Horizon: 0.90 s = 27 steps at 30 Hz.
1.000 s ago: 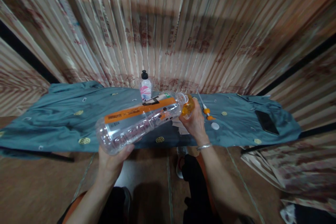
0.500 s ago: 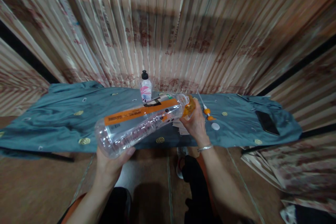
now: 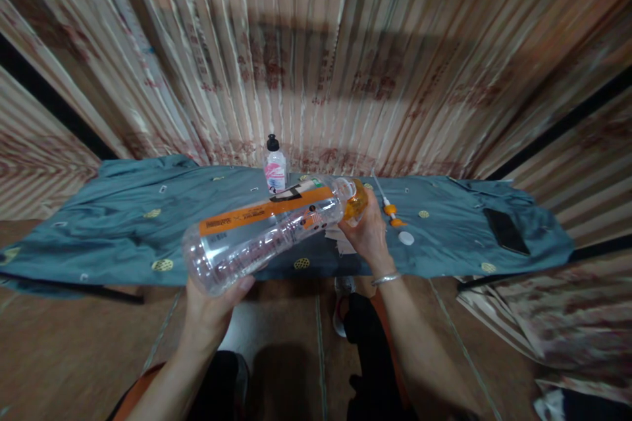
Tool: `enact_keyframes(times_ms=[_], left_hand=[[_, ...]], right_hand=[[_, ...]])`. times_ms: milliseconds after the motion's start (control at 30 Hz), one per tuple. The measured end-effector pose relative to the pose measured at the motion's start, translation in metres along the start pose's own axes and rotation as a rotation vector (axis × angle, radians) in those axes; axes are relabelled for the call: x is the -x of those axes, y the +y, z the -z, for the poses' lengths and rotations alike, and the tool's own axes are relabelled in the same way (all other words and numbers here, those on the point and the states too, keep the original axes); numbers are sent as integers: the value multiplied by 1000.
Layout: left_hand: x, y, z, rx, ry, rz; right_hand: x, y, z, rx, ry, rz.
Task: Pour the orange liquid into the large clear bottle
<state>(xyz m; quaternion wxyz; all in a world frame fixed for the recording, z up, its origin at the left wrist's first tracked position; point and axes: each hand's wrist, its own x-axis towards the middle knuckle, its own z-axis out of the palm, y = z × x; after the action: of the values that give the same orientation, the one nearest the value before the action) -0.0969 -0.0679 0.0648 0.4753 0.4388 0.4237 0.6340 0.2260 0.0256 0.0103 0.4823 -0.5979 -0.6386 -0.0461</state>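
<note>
My left hand [image 3: 212, 312] grips a large clear plastic bottle [image 3: 261, 243] with an orange and silver label, near its base. The bottle is tilted, its mouth lower-sided toward the right. In my right hand [image 3: 370, 233] is a small amber bottle [image 3: 356, 200], its opening against the mouth of the large one. My right fingers partly hide it. I cannot make out any liquid passing between them. To the right of that hand, a pump top [image 3: 391, 210] in orange and white, with a thin tube, lies on the cloth beside a white round disc [image 3: 406, 238].
A clear bottle with a black cap [image 3: 275, 168] stands at the back of the narrow table, covered by a teal cloth [image 3: 123, 223]. Folded tissue [image 3: 344, 243] lies under my right hand. A dark phone [image 3: 506, 230] rests at the right. A striped curtain [image 3: 316, 59] hangs behind.
The large bottle's base and my left hand have shifted slightly right. Both bottles stay mouth to mouth, and the view has moved a little.
</note>
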Motion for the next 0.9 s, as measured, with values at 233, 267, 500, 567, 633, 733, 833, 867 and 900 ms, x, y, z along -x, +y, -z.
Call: enact_keyframes(times_ms=[233, 267, 500, 567, 633, 733, 833, 867, 900], left_hand=[[4, 6, -5, -10, 49, 22], [5, 7, -7, -11, 52, 26], [2, 1, -1, -9, -4, 22], [1, -1, 2, -22, -8, 4], [1, -1, 3, -33, -10, -14], [1, -2, 4, -28, -18, -13], [2, -2, 3, -45, -6, -3], [2, -1, 2, -49, -2, 2], [2, 0, 0, -49, 5, 6]], right_hand=[[1, 2, -1, -5, -1, 13], [1, 2, -1, -3, 2, 15], [0, 1, 0, -1, 33, 39], [0, 2, 0, -6, 30, 26], [1, 4, -1, -17, 36, 23], [1, 6, -2, -19, 47, 27], [2, 7, -2, -9, 44, 27], [2, 7, -2, -9, 45, 30], [2, 7, -2, -10, 47, 34]])
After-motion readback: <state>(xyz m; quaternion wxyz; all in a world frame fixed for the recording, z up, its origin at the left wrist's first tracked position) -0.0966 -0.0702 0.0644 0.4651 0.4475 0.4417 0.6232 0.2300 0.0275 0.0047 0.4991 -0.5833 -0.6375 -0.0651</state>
